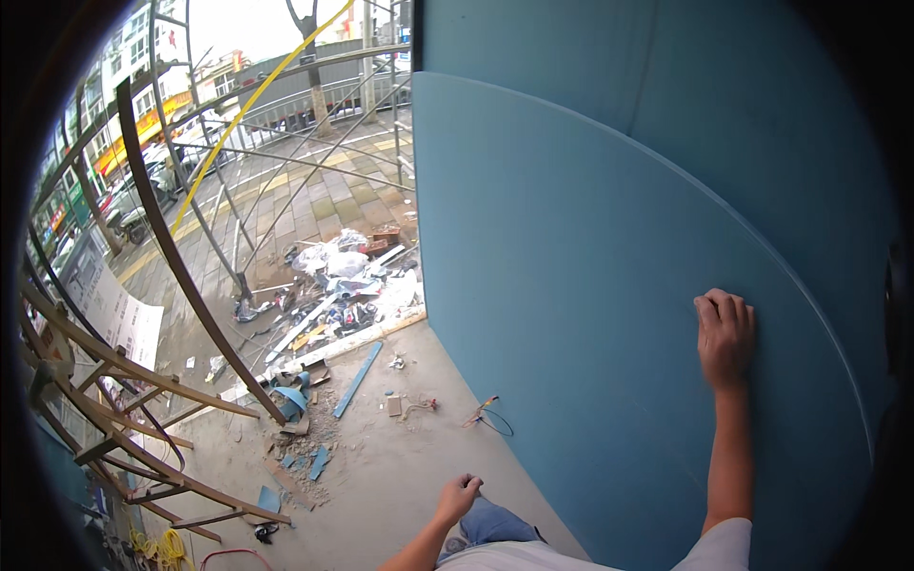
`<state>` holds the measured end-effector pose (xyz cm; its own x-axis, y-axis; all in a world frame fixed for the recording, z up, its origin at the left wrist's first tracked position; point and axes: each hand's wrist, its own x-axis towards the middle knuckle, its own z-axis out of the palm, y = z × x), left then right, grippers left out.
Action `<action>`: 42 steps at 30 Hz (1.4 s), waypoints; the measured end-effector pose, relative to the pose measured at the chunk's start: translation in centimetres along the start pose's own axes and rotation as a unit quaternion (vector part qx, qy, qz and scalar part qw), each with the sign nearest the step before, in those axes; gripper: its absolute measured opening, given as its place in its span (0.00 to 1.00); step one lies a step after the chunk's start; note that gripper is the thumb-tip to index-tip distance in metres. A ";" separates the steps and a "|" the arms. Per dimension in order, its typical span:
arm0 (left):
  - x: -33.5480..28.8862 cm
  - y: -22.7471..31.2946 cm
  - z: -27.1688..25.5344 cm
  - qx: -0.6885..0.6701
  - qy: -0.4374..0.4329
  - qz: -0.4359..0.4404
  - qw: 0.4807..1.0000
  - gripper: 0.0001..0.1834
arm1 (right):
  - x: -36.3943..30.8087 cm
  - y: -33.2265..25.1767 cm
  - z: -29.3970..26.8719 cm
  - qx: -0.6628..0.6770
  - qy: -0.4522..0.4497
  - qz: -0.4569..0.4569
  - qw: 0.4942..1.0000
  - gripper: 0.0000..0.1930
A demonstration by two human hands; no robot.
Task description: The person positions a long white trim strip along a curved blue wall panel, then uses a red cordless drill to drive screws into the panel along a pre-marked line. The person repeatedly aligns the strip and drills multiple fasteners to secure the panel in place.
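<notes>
A large blue panel (590,285) stands upright on a dusty concrete floor (400,476) and fills the right half of the view. My right hand (725,335) rests against the panel's face with the fingers curled, high on its right side. My left hand (459,495) hangs low beside my leg in a loose fist and holds nothing I can see. A second blue surface (762,105) stands behind the panel.
Blue offcuts, a blue strip (358,378) and rubble lie on the floor to the left. A loose wire (490,415) lies by the panel's foot. Scaffold poles (171,247) and wooden frames (124,400) line the open edge, with a debris heap (343,276) below.
</notes>
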<state>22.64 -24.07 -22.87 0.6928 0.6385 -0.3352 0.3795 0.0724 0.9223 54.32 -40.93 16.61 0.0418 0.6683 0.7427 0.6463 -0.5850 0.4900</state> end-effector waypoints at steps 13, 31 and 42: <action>28.3 6.7 -19.0 0.027 -0.120 -0.107 0.987 0.24 | 20.0 -13.2 22.8 -0.004 0.028 0.034 0.999 0.08; 75.9 39.7 -35.6 -0.034 0.036 0.312 0.949 0.16 | 47.5 -23.1 43.1 -0.202 0.054 0.045 0.977 0.16; 89.6 65.3 -41.6 -0.173 -0.015 0.507 0.844 0.21 | 49.3 -21.3 46.0 -0.309 -0.114 0.063 0.942 0.19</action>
<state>83.98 69.68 15.30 0.5717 0.4874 0.6600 -0.6161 -0.2761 0.7377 77.64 25.62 21.80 0.2968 0.6160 0.7297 0.0611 -0.7748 0.6293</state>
